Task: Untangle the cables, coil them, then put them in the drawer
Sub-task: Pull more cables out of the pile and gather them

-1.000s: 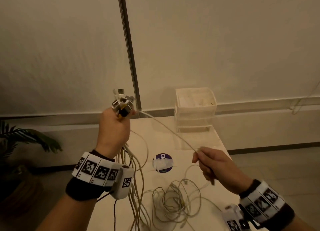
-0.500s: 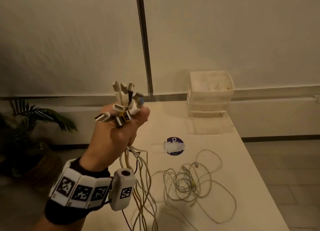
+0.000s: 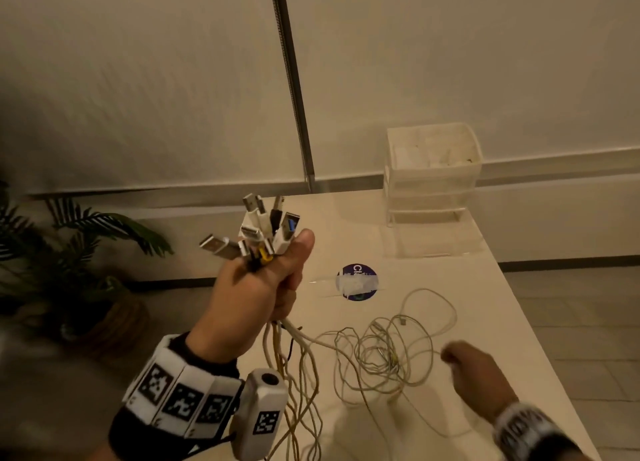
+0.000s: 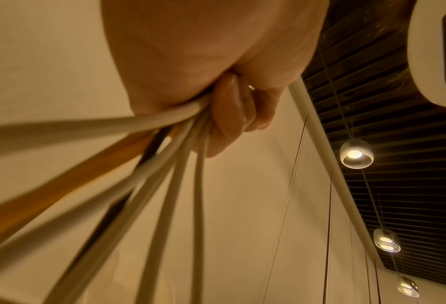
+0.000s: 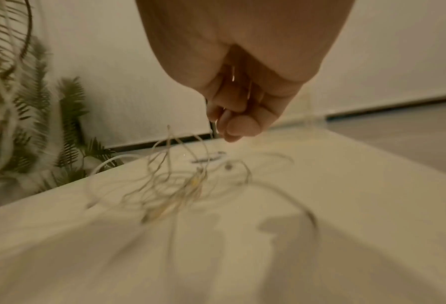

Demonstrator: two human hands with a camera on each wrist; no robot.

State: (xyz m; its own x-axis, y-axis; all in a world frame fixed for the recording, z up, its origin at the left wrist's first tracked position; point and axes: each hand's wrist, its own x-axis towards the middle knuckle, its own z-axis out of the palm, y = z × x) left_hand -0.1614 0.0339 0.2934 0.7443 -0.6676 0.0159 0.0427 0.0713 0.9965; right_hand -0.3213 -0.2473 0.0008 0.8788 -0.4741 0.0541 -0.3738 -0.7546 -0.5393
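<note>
— Left hand [image 3: 252,298]?
— Raised above the bench [image 3: 485,322], grip clenched round a bundle of cables [image 3: 277,343], USB plugs [image 3: 263,228] fanned out over the thumb, cords trailing down past the wrist.
— Right hand [image 3: 476,377]?
— Low over the bench, blurred, fingers [image 5: 238,125] curled; cannot tell whether anything pinched.
— Rest of the cables?
— Loose tangle of thin cables [image 3: 384,353] lying on the bench, just beside the right hand.
— Drawer?
— White drawer unit [image 3: 431,175] standing at the far bench edge, well apart from both hands, beyond a round blue sticker [image 3: 356,282]
</note>
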